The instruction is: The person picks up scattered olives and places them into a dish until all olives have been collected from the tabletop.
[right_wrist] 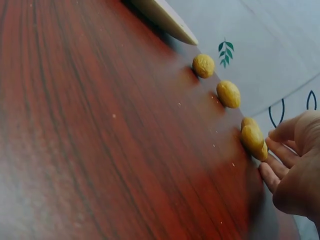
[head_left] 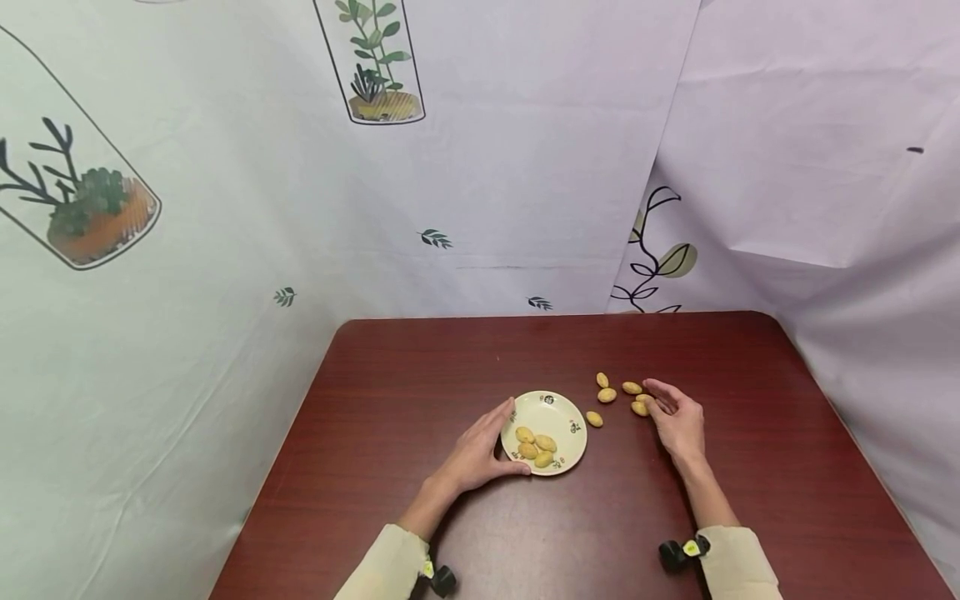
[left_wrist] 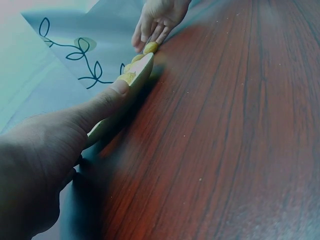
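Note:
A small cream plate (head_left: 567,414) with printed motifs lies on the table, and several yellow, wrinkled oval fruits (head_left: 545,443) are in it. My left hand (head_left: 474,454) holds the plate by its left side, fingers along the far rim and thumb at the near rim. In the left wrist view the thumb (left_wrist: 107,102) overlaps the plate's edge. My right hand (head_left: 681,427) reaches to a cluster of the same fruits (head_left: 639,408) right of the plate. Its thumb and fingers are spread around the nearest pieces, fingertips right at them, as the right wrist view also shows.
Loose yellow fruits (head_left: 607,395) lie between the plate and my right hand, one (head_left: 594,419) close to the plate's rim. The dark red wooden table (head_left: 420,367) has rounded far corners. Pale printed cloth (head_left: 510,192) hangs behind it and along both sides.

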The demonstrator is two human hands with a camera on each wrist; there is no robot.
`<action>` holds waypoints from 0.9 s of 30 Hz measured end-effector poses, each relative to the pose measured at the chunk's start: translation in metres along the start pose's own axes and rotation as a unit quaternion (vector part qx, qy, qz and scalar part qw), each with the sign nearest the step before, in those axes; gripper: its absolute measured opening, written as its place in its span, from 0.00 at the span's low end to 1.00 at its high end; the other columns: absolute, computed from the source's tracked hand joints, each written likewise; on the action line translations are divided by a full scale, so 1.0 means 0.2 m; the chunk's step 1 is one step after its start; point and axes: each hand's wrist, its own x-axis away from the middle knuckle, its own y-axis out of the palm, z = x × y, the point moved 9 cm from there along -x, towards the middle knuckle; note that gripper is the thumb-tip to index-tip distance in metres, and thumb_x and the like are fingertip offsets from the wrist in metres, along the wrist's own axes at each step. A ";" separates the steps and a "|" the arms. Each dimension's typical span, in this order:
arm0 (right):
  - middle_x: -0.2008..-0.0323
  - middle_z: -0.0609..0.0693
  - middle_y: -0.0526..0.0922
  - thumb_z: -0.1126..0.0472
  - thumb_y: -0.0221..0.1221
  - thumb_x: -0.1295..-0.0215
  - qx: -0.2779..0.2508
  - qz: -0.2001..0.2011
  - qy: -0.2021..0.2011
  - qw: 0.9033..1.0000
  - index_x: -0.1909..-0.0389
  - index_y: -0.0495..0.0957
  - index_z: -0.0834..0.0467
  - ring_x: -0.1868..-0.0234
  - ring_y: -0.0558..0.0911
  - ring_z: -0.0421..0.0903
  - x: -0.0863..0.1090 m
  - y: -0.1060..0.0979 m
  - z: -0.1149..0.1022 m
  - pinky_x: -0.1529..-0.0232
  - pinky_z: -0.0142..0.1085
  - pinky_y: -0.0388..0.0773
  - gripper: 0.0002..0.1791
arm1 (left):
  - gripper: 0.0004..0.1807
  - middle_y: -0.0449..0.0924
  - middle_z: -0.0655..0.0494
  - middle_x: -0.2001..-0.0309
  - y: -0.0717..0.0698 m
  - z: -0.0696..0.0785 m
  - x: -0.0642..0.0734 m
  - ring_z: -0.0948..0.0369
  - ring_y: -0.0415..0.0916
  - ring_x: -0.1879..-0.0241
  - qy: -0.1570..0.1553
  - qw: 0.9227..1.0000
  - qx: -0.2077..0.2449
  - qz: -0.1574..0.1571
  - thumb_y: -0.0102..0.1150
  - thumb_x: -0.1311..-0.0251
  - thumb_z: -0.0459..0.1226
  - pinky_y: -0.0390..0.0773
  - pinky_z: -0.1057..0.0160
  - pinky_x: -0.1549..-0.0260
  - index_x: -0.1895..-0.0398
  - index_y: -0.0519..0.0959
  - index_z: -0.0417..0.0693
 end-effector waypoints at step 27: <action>0.41 0.64 0.85 0.71 0.62 0.25 0.104 -0.052 -0.001 0.993 0.37 0.83 0.66 0.39 0.84 0.53 -0.03 -0.02 0.03 0.53 0.13 0.72 0.18 | 0.66 0.54 0.54 0.15 0.00 0.00 0.00 0.51 0.57 0.20 -0.006 1.000 0.008 0.001 0.77 0.47 0.64 0.66 0.41 0.28 0.13 0.52 0.47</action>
